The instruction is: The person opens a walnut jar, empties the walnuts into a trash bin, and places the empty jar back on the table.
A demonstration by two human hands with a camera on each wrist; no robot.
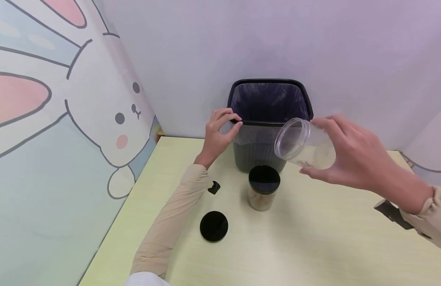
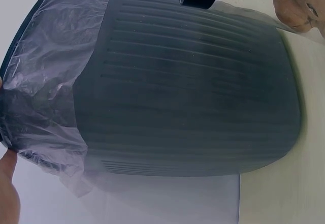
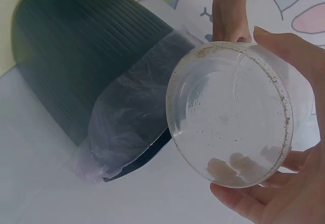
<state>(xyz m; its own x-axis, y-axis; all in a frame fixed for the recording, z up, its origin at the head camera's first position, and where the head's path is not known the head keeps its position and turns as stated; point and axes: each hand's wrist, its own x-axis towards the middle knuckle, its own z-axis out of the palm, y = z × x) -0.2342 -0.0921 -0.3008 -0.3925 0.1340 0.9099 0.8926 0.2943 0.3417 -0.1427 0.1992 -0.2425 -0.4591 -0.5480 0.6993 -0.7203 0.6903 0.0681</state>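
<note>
I'm tilting a clear jar (image 1: pixel 307 145) beside the bin (image 1: pixel 257 149), above the table (image 1: pixel 331 234).
My right hand (image 1: pixel 354 153) is grasping the jar around its side near the base, its mouth facing the bin and a few pale bits (image 3: pixel 223 170) lying inside; my left hand (image 1: pixel 217 133) is pinching the bin's rim, where a thin liner (image 2: pixel 56 56) is hanging over. I'm judging the jar light, stiff enough yet likely to dent under a squeeze, and smooth enough to slip, so the middle of its wall is looking the best hold.
</note>
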